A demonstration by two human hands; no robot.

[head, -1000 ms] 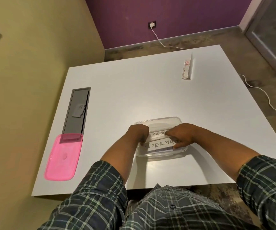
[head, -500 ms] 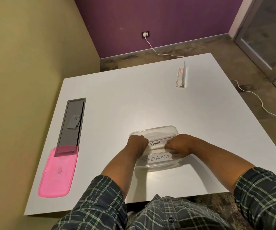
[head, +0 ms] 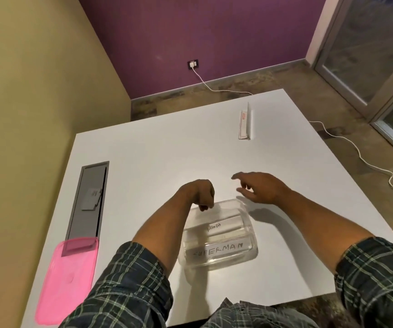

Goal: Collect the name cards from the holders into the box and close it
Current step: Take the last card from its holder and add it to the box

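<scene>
The clear box (head: 218, 235) sits near the front edge of the white table (head: 167, 150), with its top off. Two name cards lie inside – PANDA (head: 214, 226) and SUPERMAN (head: 219, 250), whose first letters are blurry. The left hand (head: 199, 194) hangs over the box's far left corner with curled fingers; they seem to hold nothing, but the tips are hard to see. The right hand (head: 259, 187) floats loose and empty past the far right corner. The pink lid (head: 66, 282) lies at the front left corner, partly cut off. One card holder (head: 245, 123) stands near the far right edge.
</scene>
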